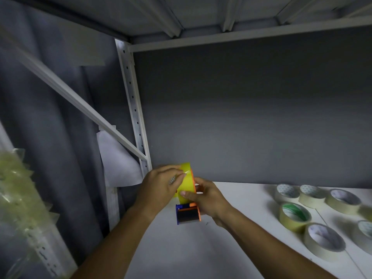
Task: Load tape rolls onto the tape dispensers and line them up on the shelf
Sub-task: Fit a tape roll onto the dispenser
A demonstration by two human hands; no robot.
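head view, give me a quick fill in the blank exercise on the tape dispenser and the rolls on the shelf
1. The tape roll mounted on the dispenser is ____ in colour.
2. The left hand picks at the roll while the ____ hand grips the dispenser.
3. The spare rolls lie on the shelf to the person's ____.

Missing words: yellow; right; right

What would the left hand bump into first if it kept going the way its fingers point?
The left hand points right, with its fingers already pinching at the yellow tape roll on the dispenser. So it would meet that roll first, then probably the right hand behind it.
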